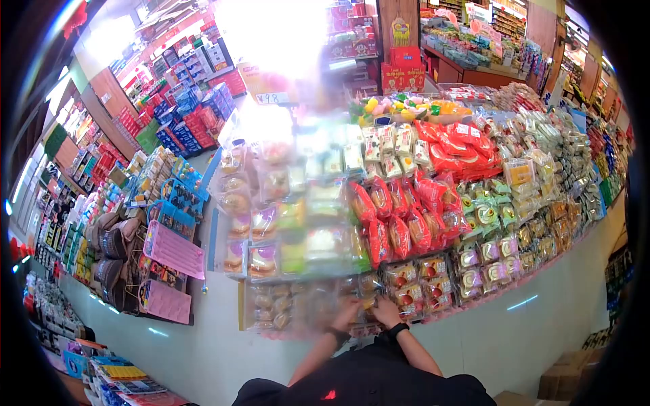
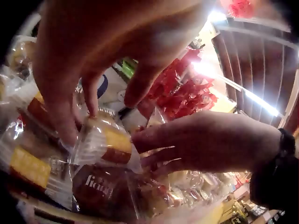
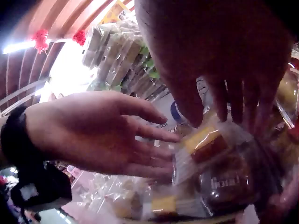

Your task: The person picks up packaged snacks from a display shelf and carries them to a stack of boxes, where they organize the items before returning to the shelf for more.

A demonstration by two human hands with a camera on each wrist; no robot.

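At the front edge of the counter (image 1: pixel 443 315), yellow-labelled packet (image 2: pixel 110 144) sits between both hands; left hand (image 3: pixel 100 133) fingers nearly straight, touching it, not curled round; right hand (image 1: pixel 386 312) same; brown white-lettered packet (image 2: pixel 99 187) crowds close; red packets (image 1: pixel 418 230) beyond; boxed goods (image 1: pixel 198 115) far left.

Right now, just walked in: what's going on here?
A person stands at the front edge of a shop display of bagged snacks, both hands at its near row. The left hand and right hand both touch one clear packet with a yellow-and-brown label, their fingers fairly straight. It sits among similar bags, by a dark brown packet. Red packets lie farther back on the display.
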